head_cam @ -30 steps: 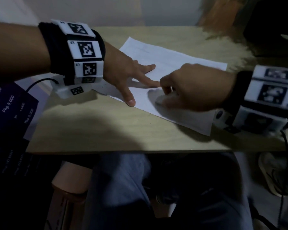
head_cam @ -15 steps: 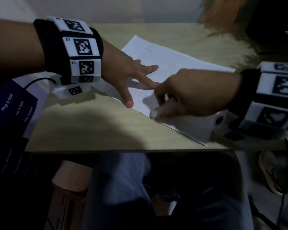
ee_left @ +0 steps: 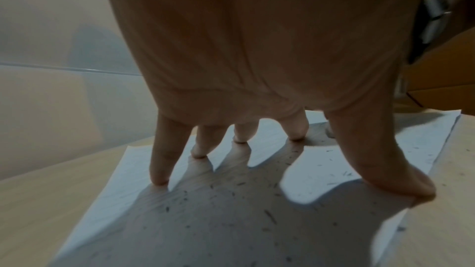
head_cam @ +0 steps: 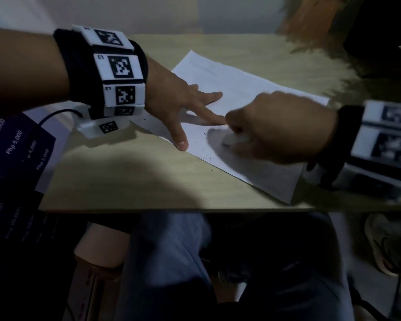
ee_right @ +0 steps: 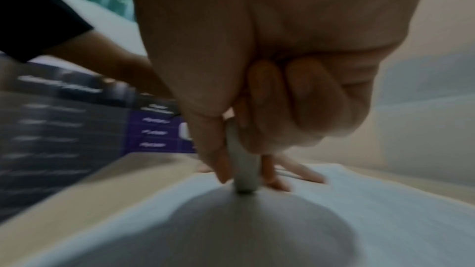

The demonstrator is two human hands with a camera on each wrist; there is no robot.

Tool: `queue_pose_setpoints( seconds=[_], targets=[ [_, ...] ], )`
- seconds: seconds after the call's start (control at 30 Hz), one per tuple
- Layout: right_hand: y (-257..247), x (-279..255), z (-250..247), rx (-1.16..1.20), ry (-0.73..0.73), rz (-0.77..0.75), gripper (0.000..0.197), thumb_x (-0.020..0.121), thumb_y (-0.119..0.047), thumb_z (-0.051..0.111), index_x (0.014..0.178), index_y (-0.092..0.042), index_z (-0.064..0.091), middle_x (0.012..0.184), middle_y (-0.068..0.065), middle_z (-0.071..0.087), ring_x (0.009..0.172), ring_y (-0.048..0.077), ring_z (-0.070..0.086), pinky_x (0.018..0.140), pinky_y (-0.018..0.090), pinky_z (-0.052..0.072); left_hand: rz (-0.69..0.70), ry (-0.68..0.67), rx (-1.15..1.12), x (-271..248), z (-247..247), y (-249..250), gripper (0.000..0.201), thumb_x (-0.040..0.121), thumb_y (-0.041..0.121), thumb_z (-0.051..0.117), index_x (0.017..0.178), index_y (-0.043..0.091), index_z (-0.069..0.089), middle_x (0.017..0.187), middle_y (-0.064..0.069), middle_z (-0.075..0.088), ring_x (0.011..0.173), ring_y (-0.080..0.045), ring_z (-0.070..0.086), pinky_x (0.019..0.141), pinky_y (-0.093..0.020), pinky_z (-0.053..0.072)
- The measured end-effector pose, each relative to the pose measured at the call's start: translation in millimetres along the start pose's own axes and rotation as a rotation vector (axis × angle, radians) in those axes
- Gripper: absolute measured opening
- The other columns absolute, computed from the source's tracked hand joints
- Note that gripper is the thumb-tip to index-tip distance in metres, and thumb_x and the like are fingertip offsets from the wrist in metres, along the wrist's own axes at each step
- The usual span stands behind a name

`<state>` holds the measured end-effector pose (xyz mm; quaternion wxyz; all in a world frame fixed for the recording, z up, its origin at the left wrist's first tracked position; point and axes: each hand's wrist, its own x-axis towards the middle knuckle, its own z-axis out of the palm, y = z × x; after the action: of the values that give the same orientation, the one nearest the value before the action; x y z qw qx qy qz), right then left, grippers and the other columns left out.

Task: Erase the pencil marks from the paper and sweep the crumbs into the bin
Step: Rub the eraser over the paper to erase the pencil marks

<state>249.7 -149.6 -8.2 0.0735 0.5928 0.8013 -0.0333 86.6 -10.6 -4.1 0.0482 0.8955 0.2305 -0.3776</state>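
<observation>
my right grip (head_cam: 236, 137) pinching eraser (ee_right: 243, 168) just swung back beside left hand (head_cam: 183, 105) splayed flat on paper (head_cam: 241, 84), crumbs (ee_left: 270, 216) piling, erasing unfinished

I can read prices in white on the dark purple sheet (head_cam: 16, 147) at my left: "Php 6,000", "Php 5,000", "4,000", "Php 3,000" (lower lines are too dim). My left wrist band (head_cam: 116, 72) has tiny marks I cannot read.
</observation>
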Motion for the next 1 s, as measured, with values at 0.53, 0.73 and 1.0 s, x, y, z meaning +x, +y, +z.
queue_pose_setpoints(
  seconds=[0.53,0.73,1.0],
  targets=[
    [2.0,2.2,-12.0,0.161,-0.107,0.003,0.038,0.079,-0.064,0.058,0.088,-0.027,0.061,0.074,-0.007,0.057,0.069,0.019,0.054,0.067,0.034,0.043,-0.004,0.086,-0.02,4.9,-7.0,9.4,0.094,0.08,0.055,0.076,0.149,0.059,0.013,0.169,0.013,-0.011,0.15,-0.021,0.029,0.114,-0.037,0.027],
    [-17.5,-15.1,0.3,-0.002,-0.045,-0.069,0.029,0.092,-0.05,0.051,0.082,-0.025,0.041,0.068,-0.004,0.038,0.054,0.017,0.036,0.053,0.033,0.033,-0.035,0.043,0.074,7.4,-11.5,16.2,0.096,0.084,0.062,0.07,0.146,0.069,-0.002,0.168,0.005,-0.018,0.146,-0.028,0.036,0.114,-0.039,0.031],
    [-5.6,-6.5,-4.0,-0.02,-0.022,0.001,0.033,0.09,-0.055,0.055,0.085,-0.025,0.044,0.07,-0.003,0.043,0.062,0.025,0.043,0.063,0.033,0.04,-0.043,0.018,0.104,2.0,-13.5,19.7,0.088,0.083,0.065,0.068,0.135,0.079,-0.001,0.168,0.007,-0.02,0.141,-0.029,0.041,0.114,-0.041,0.034]
  ],
)
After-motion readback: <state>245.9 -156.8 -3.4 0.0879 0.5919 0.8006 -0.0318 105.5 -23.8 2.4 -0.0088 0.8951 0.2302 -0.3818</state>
